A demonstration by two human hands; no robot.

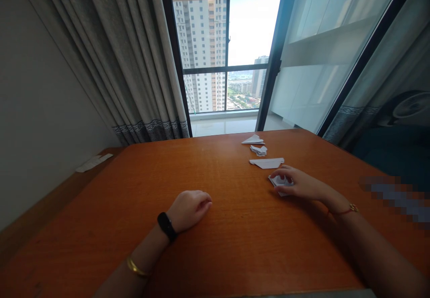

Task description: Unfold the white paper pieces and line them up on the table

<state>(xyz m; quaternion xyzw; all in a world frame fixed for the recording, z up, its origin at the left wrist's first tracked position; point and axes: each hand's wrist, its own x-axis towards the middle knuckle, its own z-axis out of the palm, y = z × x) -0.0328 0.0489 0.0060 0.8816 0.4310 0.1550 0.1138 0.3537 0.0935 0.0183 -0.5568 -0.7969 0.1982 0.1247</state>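
My right hand [295, 182] reaches over a piece of folded white paper [278, 181] on the wooden table [228, 235]. Its thumb and fingers curl around the paper's edges and partly hide it. Just beyond lies a long, flat folded paper [268, 163]. Behind that are a small, many-layered folded paper [258, 150] and a pointed one like a paper plane [253, 140]. My left hand [190, 210] rests on the table left of the papers, fingers curled into a loose fist with nothing visible in it.
A pale flat strip [94, 162] lies on a ledge by the left wall. Grey curtains [134, 65] hang behind the table's left side. Past the far edge are a window [228, 56] and a sliding door frame [273, 78]. A fan [410, 107] stands at the right.
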